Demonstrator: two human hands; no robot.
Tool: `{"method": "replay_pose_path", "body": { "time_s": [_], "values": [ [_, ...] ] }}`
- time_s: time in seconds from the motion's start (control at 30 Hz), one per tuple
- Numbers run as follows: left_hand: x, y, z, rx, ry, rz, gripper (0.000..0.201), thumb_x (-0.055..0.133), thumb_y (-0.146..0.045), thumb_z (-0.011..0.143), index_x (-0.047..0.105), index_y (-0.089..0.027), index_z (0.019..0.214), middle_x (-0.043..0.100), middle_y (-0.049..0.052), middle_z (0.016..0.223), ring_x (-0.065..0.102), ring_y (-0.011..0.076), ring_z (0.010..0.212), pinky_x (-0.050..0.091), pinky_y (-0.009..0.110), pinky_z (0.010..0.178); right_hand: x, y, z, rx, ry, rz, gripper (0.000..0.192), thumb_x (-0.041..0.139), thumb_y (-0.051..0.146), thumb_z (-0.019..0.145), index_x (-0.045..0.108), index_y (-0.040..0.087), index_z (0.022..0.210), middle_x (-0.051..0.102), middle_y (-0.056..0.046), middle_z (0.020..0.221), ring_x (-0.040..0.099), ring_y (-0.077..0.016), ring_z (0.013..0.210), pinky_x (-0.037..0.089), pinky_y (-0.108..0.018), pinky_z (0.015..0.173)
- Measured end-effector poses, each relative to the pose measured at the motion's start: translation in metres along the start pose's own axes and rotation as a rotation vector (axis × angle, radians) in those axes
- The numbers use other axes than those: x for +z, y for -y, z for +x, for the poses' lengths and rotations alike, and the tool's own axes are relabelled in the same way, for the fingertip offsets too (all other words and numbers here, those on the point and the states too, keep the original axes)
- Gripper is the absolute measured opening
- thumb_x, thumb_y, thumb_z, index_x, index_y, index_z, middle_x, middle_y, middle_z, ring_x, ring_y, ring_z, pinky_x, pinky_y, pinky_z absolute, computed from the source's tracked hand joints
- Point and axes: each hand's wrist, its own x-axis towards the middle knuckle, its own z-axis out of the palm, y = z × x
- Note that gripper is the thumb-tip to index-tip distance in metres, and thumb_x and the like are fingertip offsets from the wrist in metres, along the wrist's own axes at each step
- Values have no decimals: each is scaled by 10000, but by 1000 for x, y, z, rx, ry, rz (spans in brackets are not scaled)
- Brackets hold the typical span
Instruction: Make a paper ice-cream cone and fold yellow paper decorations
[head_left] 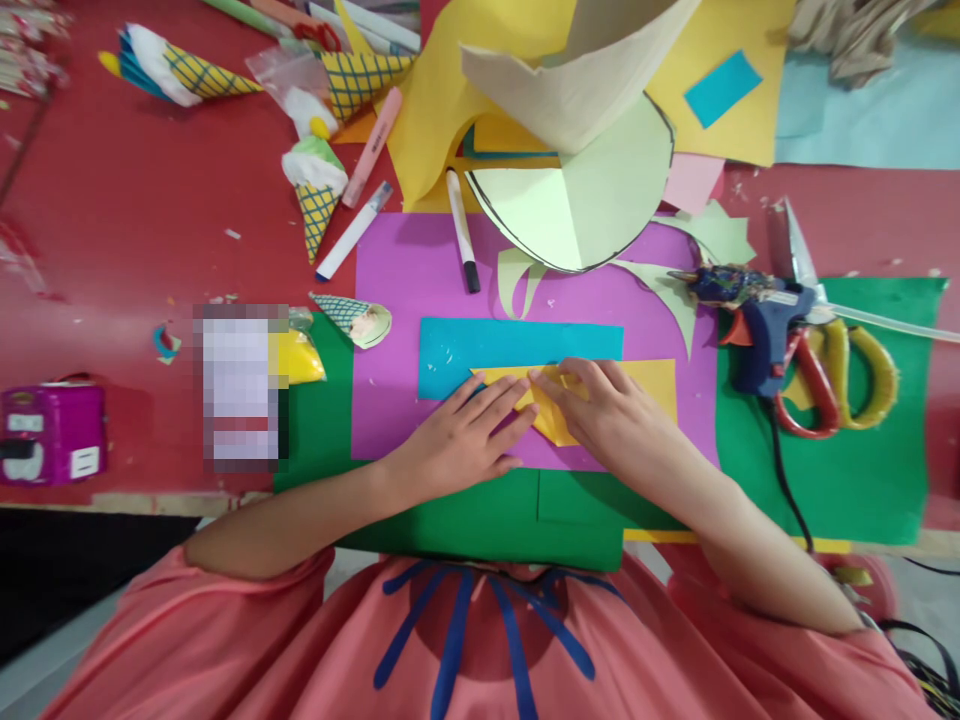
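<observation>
A piece of yellow paper (651, 385) with a folded, pointed part lies in front of me, over the lower edge of a blue paper strip (517, 342). My left hand (457, 430) lies flat with its fingers stretched out, the fingertips touching the yellow paper's left end. From the other side, my right hand (619, 410) grips the folded part between bent fingers and thumb. The two hands' fingertips almost meet. Beneath everything is a purple sheet (397, 270), resting on green sheets (480, 520).
A blue glue gun (769, 335) and scissors (862, 375) lie at right. A marker (461, 230) and a light green paper piece (592, 205) lie beyond the hands. Small paper cones (319, 205) are at left, with a purple box (56, 430) near the table edge.
</observation>
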Motion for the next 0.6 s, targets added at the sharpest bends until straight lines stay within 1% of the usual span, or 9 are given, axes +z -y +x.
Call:
{"method": "replay_pose_path", "body": {
  "time_s": [0.17, 0.3, 0.47, 0.6],
  "values": [
    [1, 1, -1, 9, 3, -14, 520, 540, -366, 929, 478, -134, 1390, 510, 198, 1431, 457, 298, 1360, 342, 500, 1139, 0, -4, 4, 16, -31, 94, 368, 472, 161, 934, 578, 171, 1286, 598, -150, 1158, 539, -275, 982, 533, -438, 854],
    [0, 3, -1, 22, 1, 9, 535, 509, -384, 945, 452, -132, 1413, 502, 191, 1442, 441, 296, 1376, 350, 494, 1134, 4, -6, 6, 9, -85, 89, 336, 537, 259, 933, 598, 175, 1252, 611, -143, 1116, 540, -273, 950, 528, -431, 833],
    [1, 3, -2, 23, 49, 33, 562, 507, -394, 948, 408, -158, 1449, 462, 163, 1489, 404, 275, 1412, 345, 467, 1151, 7, -4, 5, -12, -126, 47, 397, 591, 338, 908, 607, 105, 1229, 618, -162, 1095, 536, -276, 935, 535, -424, 828],
    [-4, 0, -4, -2, 74, 53, 614, 521, -432, 937, 389, -145, 1463, 408, 159, 1528, 394, 274, 1421, 356, 445, 1154, 6, -3, 5, -12, -106, 39, 436, 619, 352, 890, 592, 109, 1252, 614, -163, 1118, 535, -280, 955, 535, -435, 844]
  ]
}}
